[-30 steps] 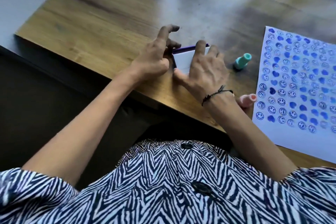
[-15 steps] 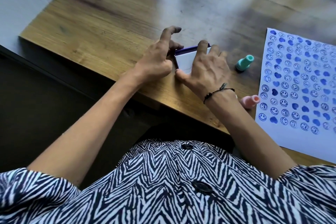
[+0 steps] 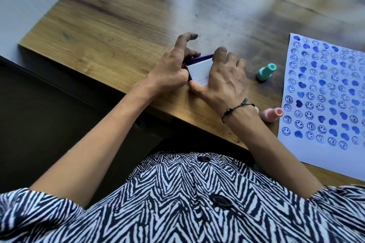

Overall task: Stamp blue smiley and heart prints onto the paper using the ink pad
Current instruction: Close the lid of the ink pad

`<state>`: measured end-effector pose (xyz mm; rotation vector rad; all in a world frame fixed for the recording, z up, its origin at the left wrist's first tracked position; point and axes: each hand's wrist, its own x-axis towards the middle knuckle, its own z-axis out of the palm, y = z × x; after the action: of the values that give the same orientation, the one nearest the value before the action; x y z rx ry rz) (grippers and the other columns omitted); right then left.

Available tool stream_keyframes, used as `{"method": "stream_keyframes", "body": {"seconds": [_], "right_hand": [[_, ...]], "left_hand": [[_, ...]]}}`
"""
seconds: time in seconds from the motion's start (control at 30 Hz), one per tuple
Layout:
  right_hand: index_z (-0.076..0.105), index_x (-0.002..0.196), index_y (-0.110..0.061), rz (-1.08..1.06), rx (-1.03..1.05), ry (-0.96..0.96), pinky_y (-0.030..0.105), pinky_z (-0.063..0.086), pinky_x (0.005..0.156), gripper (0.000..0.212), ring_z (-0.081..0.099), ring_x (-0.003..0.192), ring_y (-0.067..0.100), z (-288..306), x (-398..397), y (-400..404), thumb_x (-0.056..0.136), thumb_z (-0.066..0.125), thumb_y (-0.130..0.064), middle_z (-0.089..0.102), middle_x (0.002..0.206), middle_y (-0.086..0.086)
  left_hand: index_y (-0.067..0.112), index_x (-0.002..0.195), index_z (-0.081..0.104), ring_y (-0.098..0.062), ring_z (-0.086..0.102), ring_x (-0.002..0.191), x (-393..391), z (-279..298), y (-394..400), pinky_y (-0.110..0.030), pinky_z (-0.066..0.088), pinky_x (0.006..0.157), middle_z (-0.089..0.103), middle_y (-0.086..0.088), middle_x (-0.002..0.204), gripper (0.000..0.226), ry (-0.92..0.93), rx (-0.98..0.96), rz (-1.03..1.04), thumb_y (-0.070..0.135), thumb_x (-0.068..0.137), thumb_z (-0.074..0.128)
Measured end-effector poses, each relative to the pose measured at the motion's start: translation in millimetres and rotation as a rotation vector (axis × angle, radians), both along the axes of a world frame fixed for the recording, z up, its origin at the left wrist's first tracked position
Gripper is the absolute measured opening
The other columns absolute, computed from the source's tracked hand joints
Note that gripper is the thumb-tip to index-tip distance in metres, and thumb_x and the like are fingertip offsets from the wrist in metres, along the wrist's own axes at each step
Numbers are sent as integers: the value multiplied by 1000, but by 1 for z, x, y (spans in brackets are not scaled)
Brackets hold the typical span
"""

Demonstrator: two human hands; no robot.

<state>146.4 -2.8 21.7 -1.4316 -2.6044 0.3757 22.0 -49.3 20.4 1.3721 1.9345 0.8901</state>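
Note:
The ink pad [image 3: 199, 69], a flat white case with a purple edge, lies on the wooden table [image 3: 122, 25] near its front edge. My left hand [image 3: 171, 71] grips its left side, index finger raised. My right hand [image 3: 221, 81] presses on its right side, thumb at the near edge, covering part of it. A teal stamp [image 3: 266, 72] stands upright just right of my right hand. A pink stamp [image 3: 271, 114] lies on its side by my right wrist. The white paper [image 3: 324, 163] at the right carries rows of blue smileys and hearts.
The table's left and front edges [image 3: 79, 65] drop off to a dark floor. A black cord bracelet [image 3: 235, 109] circles my right wrist. My zebra-striped shirt [image 3: 177, 203] fills the bottom of the view.
Both hands stay on the ink pad with little change in grip. The view has shifted slightly, and the pink stamp now shows more fully beside my right wrist.

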Motion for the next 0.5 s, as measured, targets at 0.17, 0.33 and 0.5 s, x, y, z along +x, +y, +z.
{"method": "stream_keyframes", "body": {"seconds": [0.17, 0.33, 0.5], "right_hand": [[29, 124, -6, -3, 1, -19, 44, 40, 86, 78, 41, 109, 39, -2, -2, 3, 69, 62, -51, 45, 122, 22], [28, 125, -8, -9, -5, -44, 45, 41, 85, 80, 40, 112, 39, -1, -7, 4, 69, 63, -53, 44, 123, 22], [28, 125, -7, -16, -18, -50, 45, 42, 84, 81, 40, 112, 39, -1, -15, 9, 69, 64, -53, 43, 124, 22]], "left_hand": [[13, 135, 27, -19, 53, 117, -2, -3, 1, -31, 39, 104, 61, -12, 122, 78, -4, 10, 0, -11, 61, 36], [13, 135, 27, -18, 53, 118, -4, -6, 2, -16, 36, 98, 62, -12, 122, 79, 0, 16, -2, -10, 60, 37], [13, 134, 27, -17, 53, 118, -6, -7, 3, -4, 32, 91, 63, -11, 121, 79, 3, 27, -11, -10, 59, 38]]}}
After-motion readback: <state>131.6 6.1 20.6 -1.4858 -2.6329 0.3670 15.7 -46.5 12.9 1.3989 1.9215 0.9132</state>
